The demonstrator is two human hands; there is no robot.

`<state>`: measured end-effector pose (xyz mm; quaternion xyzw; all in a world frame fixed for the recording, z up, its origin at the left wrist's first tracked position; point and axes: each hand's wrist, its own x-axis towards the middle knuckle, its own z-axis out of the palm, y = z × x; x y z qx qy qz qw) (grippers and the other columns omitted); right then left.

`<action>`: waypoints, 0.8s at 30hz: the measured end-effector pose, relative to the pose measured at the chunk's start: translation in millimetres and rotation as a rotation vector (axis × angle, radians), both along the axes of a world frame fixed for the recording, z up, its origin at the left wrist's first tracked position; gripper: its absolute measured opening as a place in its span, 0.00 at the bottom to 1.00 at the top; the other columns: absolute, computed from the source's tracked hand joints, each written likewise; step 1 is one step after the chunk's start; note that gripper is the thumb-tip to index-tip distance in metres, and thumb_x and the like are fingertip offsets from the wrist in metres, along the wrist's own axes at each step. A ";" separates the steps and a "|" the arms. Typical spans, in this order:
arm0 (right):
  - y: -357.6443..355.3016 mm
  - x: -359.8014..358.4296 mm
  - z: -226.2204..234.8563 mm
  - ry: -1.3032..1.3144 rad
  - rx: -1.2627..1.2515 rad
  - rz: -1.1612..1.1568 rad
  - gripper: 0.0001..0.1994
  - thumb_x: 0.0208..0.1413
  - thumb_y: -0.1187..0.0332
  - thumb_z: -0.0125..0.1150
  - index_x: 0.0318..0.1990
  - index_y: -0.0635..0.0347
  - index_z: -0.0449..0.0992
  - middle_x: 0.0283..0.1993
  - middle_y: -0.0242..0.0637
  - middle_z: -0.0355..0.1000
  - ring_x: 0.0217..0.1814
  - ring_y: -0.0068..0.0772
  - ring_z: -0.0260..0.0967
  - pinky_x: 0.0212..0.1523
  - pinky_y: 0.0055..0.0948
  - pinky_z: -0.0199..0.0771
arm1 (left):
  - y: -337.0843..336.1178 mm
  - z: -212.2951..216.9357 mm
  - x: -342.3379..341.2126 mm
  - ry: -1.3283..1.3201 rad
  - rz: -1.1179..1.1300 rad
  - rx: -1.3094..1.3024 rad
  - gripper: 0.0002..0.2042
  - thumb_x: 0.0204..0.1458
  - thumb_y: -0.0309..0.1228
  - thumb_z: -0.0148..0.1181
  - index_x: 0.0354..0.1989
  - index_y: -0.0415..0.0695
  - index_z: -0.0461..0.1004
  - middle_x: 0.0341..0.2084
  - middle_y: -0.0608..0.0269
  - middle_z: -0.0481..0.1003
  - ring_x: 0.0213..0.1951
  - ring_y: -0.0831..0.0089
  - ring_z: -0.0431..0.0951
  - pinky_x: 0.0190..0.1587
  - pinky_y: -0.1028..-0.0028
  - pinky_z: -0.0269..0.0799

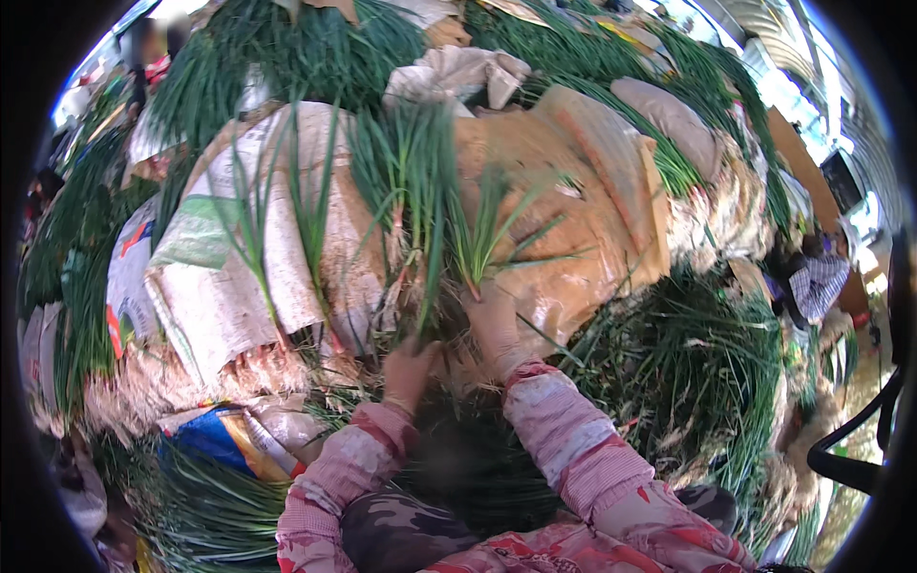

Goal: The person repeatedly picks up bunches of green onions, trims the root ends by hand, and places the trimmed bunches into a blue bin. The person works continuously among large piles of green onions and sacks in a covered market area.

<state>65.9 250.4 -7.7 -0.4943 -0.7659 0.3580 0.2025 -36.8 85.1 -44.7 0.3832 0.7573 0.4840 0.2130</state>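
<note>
My right hand (494, 325) is closed round the base of a few green onions (475, 234), whose leaves fan upward over a brown sack (583, 201). Beside it, slightly lower, my left hand (409, 372) has its fingers curled in among roots and loose dry skins; what they pinch is hidden. Just beyond both hands a bunch of green onions (406, 181) lies with its leaves pointing away from me. To the left, some single green onions (310, 210) rest on a dirty white woven sack (220, 239).
A heap of loose green leaves (688, 372) lies to my right. More green onions (220, 506) and a blue printed sack (234, 439) are at lower left. Large piles of green onions (287, 57) stand behind. A person in checked clothing (817, 286) is at far right.
</note>
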 end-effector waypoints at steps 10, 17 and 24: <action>8.6 177.8 50.8 0.540 -0.307 -0.332 0.07 0.62 0.71 0.57 0.44 0.62 0.76 0.28 0.25 0.69 0.25 0.17 0.63 0.26 0.18 0.61 | -38.3 50.0 -23.4 -0.161 0.115 0.166 0.11 0.62 0.32 0.55 0.44 0.39 0.79 0.37 0.53 0.81 0.40 0.60 0.81 0.46 0.67 0.74; -82.5 86.6 30.2 0.426 -0.584 0.303 0.12 0.63 0.58 0.59 0.40 0.58 0.73 0.25 0.27 0.70 0.20 0.15 0.62 0.20 0.17 0.59 | 0.5 9.6 32.0 0.170 -0.481 0.046 0.19 0.68 0.39 0.41 0.54 0.39 0.73 0.52 0.47 0.74 0.54 0.56 0.74 0.58 0.65 0.66; -61.8 86.6 173.9 0.880 -0.559 -0.097 0.10 0.56 0.68 0.59 0.43 0.63 0.74 0.23 0.25 0.68 0.19 0.17 0.63 0.18 0.19 0.58 | -4.8 74.1 -18.8 -0.716 -0.173 0.212 0.18 0.66 0.39 0.47 0.52 0.40 0.77 0.31 0.59 0.82 0.30 0.76 0.81 0.35 0.73 0.76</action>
